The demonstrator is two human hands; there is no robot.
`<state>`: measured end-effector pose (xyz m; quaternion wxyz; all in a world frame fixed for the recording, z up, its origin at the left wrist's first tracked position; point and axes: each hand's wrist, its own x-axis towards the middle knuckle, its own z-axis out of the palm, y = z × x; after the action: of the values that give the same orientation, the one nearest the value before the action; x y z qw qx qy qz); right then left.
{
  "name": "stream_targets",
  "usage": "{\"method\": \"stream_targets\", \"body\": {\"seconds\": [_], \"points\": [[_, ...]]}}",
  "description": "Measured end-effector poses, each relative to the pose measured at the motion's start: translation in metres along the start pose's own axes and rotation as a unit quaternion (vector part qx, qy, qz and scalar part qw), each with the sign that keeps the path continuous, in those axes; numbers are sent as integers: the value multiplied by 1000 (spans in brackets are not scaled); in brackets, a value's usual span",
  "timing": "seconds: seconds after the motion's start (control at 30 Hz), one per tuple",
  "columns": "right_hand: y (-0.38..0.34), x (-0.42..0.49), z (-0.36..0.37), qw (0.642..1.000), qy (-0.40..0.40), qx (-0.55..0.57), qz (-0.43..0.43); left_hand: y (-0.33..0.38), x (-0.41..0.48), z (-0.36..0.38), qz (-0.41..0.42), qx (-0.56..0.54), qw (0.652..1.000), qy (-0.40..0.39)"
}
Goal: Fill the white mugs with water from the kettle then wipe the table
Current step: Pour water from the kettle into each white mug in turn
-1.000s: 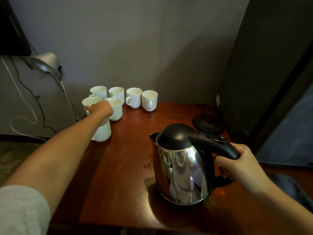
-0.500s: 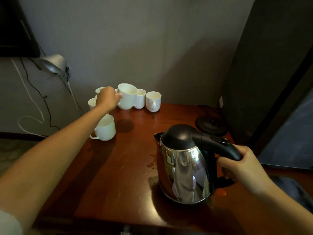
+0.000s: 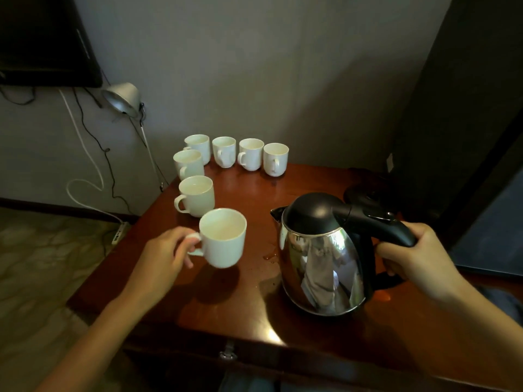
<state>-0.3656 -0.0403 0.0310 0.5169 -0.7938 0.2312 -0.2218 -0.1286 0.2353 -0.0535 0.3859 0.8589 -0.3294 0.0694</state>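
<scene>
My left hand (image 3: 162,257) grips the handle of a white mug (image 3: 223,237) and holds it slightly above the brown wooden table (image 3: 254,312), just left of the kettle. My right hand (image 3: 416,258) is closed on the black handle of the steel kettle (image 3: 321,258), which stands upright on the table with its spout facing the mug. Another white mug (image 3: 195,195) stands behind the held one. Several more white mugs (image 3: 250,154) line the table's far left corner. A small water spill (image 3: 270,254) lies by the kettle's base.
The kettle's black power base (image 3: 368,193) sits at the far right of the table. A dark cabinet (image 3: 467,108) rises on the right. A silver lamp (image 3: 123,100) and cables hang left of the table, with a power strip (image 3: 119,233) on the floor.
My left hand has lifted a mug out of the far group and carried it toward me, to just left of the kettle. The kettle and my right hand have stayed put.
</scene>
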Motion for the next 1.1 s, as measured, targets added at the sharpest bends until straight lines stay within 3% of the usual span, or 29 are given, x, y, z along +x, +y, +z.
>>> {"method": "stream_targets", "body": {"seconds": [0.3,1.1], "points": [[-13,15,3,997,-39,-62,-39,-8,-16,13,-44,-19,999,-1],[-58,58,36,974,-146,-164,-51,-16,-20,22,-58,-55,997,13]]}}
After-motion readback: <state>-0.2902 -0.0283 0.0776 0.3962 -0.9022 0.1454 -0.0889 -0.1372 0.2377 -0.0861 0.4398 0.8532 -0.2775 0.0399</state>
